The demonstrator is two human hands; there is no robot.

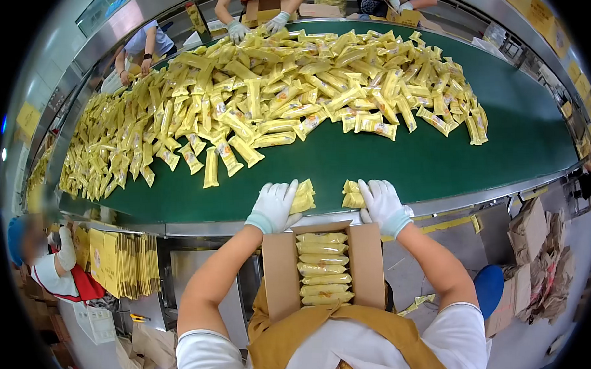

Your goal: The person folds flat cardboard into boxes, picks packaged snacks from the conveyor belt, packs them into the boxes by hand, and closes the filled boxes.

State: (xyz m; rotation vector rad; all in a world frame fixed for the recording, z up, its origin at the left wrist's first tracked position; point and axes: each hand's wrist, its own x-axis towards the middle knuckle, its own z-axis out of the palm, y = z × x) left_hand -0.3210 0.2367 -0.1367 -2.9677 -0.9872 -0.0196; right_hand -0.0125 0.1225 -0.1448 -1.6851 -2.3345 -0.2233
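Note:
My left hand (275, 205), in a white glove, is closed on yellow snack packets (303, 196) at the near edge of the green conveyor belt (425, 170). Opposite it, my right hand (382, 204), also gloved, grips more yellow packets (352, 194). A gap separates the two handfuls. Just below my hands, against my body, stands an open cardboard box (281, 276) with a row of yellow packets (323, 261) stacked inside. How many packets each hand holds I cannot make out.
A large heap of yellow packets (260, 94) covers the far part of the belt. Several co-workers stand around it, one with gloved hands (238, 31) in the heap. Flattened yellow cartons (122, 262) stand at the left. Brown paper sacks (539, 260) lie at the right.

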